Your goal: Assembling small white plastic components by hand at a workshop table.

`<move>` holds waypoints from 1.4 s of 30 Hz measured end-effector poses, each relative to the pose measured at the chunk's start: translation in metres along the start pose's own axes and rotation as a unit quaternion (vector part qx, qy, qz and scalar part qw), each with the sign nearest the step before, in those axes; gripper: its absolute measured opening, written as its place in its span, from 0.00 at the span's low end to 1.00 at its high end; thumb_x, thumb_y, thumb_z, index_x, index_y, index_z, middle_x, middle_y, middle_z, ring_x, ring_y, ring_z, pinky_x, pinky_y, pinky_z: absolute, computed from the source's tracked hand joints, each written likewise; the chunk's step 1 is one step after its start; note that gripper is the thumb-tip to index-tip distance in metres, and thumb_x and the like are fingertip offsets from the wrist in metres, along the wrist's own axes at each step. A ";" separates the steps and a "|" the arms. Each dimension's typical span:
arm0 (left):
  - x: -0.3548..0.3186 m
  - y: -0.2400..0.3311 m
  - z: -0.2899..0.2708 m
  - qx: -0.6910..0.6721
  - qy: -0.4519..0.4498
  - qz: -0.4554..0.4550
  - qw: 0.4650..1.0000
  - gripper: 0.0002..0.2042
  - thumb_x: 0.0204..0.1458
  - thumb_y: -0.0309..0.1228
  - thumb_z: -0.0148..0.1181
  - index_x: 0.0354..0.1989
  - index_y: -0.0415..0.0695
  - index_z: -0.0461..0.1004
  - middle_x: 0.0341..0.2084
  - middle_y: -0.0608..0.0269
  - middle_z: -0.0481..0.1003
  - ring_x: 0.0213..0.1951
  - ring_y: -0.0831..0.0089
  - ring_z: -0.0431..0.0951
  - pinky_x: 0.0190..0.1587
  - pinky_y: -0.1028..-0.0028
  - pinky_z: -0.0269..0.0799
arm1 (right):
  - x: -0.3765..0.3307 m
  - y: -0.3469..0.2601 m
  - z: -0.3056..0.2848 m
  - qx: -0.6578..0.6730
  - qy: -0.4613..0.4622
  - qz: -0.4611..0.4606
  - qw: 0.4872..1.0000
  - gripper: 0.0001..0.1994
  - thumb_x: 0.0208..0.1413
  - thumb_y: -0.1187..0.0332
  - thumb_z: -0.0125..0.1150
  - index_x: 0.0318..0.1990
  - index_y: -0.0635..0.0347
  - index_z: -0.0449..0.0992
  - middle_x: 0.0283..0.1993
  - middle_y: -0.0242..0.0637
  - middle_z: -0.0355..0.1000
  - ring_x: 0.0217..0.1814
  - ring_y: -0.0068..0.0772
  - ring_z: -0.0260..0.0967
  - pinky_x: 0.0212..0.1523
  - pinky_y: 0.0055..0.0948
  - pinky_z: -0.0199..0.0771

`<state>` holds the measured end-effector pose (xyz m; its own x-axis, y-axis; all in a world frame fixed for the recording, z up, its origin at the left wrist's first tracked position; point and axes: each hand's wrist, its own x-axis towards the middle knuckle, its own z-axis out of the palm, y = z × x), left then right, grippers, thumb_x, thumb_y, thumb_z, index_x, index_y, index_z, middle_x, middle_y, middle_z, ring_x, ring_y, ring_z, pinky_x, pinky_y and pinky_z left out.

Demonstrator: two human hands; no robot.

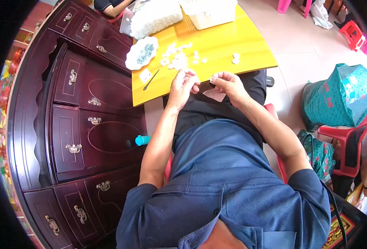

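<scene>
The counter (249,45) holds white pieces (178,63) nearby, likely for reach; left hand (181,88) and right hand (231,86) press fingers together, contents unclear.

Red + white print on lg. teal bag (329,98) at rt.; too sm./blurred to read

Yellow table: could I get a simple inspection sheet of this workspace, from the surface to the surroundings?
Surface: yellow table, brightly lit.
Job's things: small white pieces, scattered; scalloped white dish holding blue-grey bits.
Clutter: thin dark stick; white basket at the far side.
Hands: left hand and right hand by the near edge, both curled; anything held is too small to tell.
Cables: black cord, lower right.
Surroundings: dark wooden cabinet, left; teal bag, right.
</scene>
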<state>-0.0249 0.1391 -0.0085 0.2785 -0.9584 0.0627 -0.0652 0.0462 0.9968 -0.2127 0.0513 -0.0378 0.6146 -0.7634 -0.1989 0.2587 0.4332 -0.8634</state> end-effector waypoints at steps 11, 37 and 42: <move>-0.004 -0.004 -0.004 -0.038 -0.059 -0.018 0.997 0.11 0.62 0.26 0.57 0.50 0.38 0.75 0.37 0.62 0.80 0.33 0.79 0.79 0.39 0.78 0.78 | 0.004 0.002 -0.003 0.003 -0.007 -0.017 1.000 0.05 0.58 0.69 0.67 0.38 0.58 0.79 0.30 0.25 0.75 0.27 0.13 0.67 0.29 0.15 0.69; -0.001 -0.006 0.006 0.032 0.017 -0.018 0.999 0.09 0.63 0.33 0.61 0.44 0.42 0.74 0.27 0.66 0.76 0.23 0.83 0.73 0.26 0.81 0.71 | 0.003 -0.002 -0.001 -0.006 -0.016 -0.018 1.000 0.04 0.59 0.70 0.67 0.38 0.57 0.78 0.31 0.25 0.76 0.27 0.13 0.68 0.31 0.15 0.70; -0.005 -0.003 0.008 0.024 0.005 -0.015 1.000 0.09 0.62 0.30 0.61 0.47 0.40 0.74 0.28 0.66 0.77 0.23 0.84 0.73 0.26 0.82 0.71 | 0.002 0.001 -0.001 -0.020 -0.013 -0.021 0.999 0.04 0.59 0.69 0.67 0.38 0.57 0.79 0.31 0.25 0.76 0.28 0.13 0.68 0.32 0.16 0.70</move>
<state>-0.0338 0.1411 -0.0119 0.2913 -0.9560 0.0345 -0.1032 0.0045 0.9947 -0.2125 0.0497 -0.0393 0.6234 -0.7673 -0.1502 0.2556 0.3815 -0.8883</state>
